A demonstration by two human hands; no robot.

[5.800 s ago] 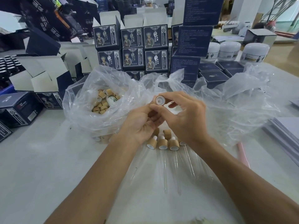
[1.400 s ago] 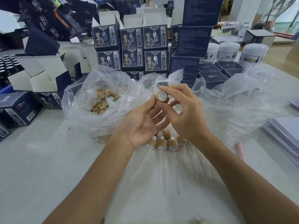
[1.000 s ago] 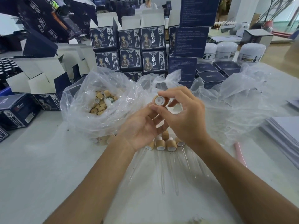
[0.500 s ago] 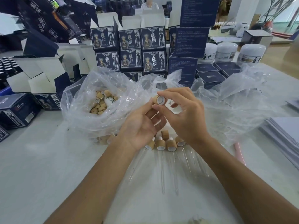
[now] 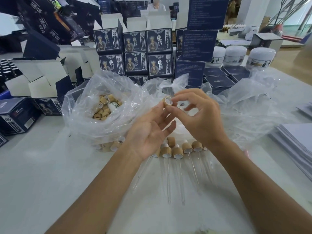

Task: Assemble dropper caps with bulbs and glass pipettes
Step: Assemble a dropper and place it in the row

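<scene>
A pale grey worktop (image 5: pixel 42 174) spreads beneath the hands — beyond them, stacked dark-blue boxes (image 5: pixel 135 53); farther right, white jars (image 5: pixel 236 55), a wooden floor (image 5: pixel 292 59) and bright daylight

The cap (image 5: pixel 167 102) being pinched looks like matt bamboo or light wood with a smooth white plastic liner inside. Same woody finish on the finished droppers (image 5: pixel 177 152) on the table, and their pipettes (image 5: pixel 168 179) are clear glass, pretty shiny. Bags (image 5: pixel 101 105) are thin crinkly clear plastic, glossy. Boxes (image 5: pixel 135 42) are printed navy cardboard, jars (image 5: pixel 235 55) smooth white plastic. Table (image 5: pixel 42 174) is matt pale grey.
</scene>
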